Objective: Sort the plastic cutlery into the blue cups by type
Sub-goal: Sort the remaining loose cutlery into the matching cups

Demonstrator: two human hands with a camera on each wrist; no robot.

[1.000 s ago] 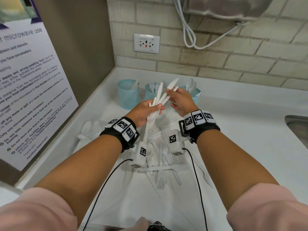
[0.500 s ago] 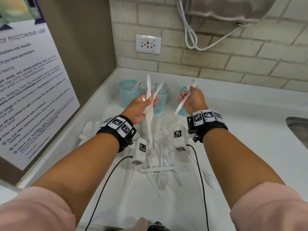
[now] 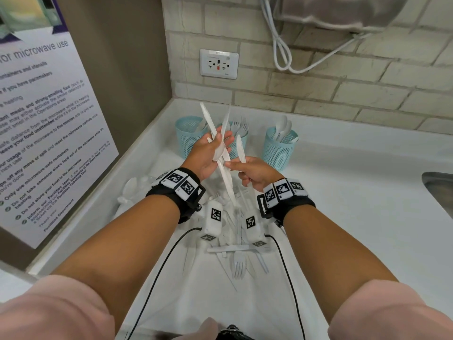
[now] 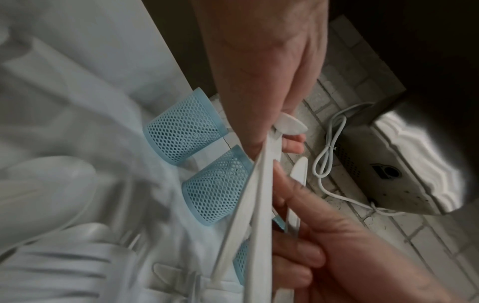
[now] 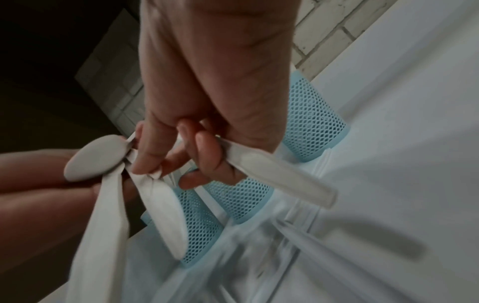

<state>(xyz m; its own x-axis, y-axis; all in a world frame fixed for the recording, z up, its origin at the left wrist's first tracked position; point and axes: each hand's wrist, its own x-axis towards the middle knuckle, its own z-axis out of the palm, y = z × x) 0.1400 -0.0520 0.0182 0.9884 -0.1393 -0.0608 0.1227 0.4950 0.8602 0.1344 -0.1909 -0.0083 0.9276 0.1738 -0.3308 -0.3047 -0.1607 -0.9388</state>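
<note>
White counter [image 3: 355,192] below brick wall [image 3: 343,94]; left hand [image 3: 208,155] gripping cutlery bundle [image 3: 226,177], right hand [image 3: 257,175] pinching knife [image 3: 241,148].

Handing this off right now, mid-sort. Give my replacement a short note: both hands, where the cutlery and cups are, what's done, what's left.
Left hand: grips a bundle of white cutlery, at least one spoon and knives, held above the counter.
Right hand: holds one knife, blade up, its fingers also pinching at the bundle.
Cups: three blue mesh cups at the back. Left cup holds a few pieces, type unclear; middle cup holds forks; right cup holds spoons.
Done: some forks and spoons sorted.
Left: sort what both hands hold, then the loose pile on the counter under the wrists.
</note>
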